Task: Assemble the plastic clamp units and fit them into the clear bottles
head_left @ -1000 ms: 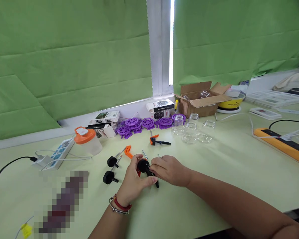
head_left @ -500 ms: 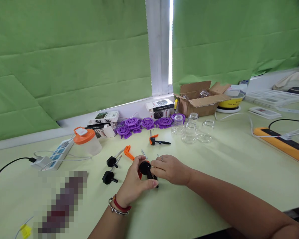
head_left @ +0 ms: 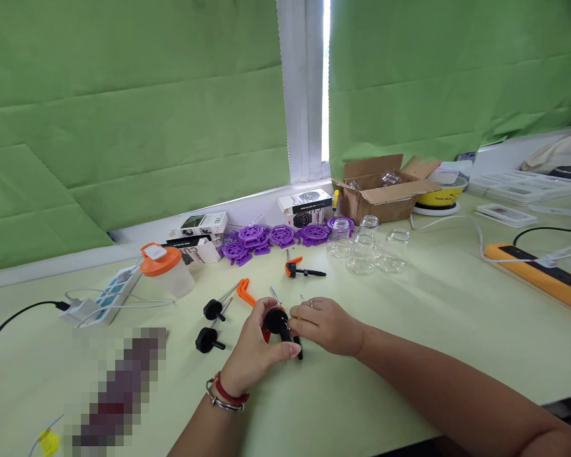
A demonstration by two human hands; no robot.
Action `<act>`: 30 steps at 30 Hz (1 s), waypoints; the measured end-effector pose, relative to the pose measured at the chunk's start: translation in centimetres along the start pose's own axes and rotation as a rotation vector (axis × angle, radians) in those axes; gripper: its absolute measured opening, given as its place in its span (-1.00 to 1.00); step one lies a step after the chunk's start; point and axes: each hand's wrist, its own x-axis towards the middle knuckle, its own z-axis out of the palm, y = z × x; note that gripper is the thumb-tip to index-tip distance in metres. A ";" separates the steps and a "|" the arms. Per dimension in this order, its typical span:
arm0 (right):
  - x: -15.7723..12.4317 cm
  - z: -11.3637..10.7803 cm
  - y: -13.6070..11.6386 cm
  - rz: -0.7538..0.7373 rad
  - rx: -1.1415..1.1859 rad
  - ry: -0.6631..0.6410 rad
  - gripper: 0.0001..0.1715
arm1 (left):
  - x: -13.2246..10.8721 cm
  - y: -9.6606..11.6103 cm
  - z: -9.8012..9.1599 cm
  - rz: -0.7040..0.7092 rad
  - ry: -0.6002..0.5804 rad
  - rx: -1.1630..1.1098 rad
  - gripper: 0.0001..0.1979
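My left hand (head_left: 261,348) grips a black round part with a stem (head_left: 276,322), its fingers and thumb around it. Close against the side of that part is my right hand (head_left: 326,327), fingertips pinched; what lies between them is too small to make out. Under my hands a black stick-like end (head_left: 299,348) and some orange show, partly covered. To the left lie two black knobs with metal shafts, one farther back (head_left: 213,310) and one nearer (head_left: 207,340). An orange bent handle (head_left: 246,293) and a metal rod (head_left: 275,294) lie just beyond my left hand.
Behind are an orange-and-black assembly (head_left: 292,270), purple wheel-shaped parts (head_left: 252,236), clear glass jars (head_left: 361,254) and an open cardboard box (head_left: 380,200). At left stand an orange-lidded cup (head_left: 162,266) and a white power strip (head_left: 111,298); an orange power strip (head_left: 537,279) lies right.
My right hand has shifted very slightly to the right, its fingers still at the black part. My left hand and its hold look almost the same.
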 end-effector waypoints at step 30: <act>0.0 -1.6 -1.4 0.420 0.436 -0.295 -0.65 | 0.1 -0.2 -0.5 0.086 0.199 0.285 -0.29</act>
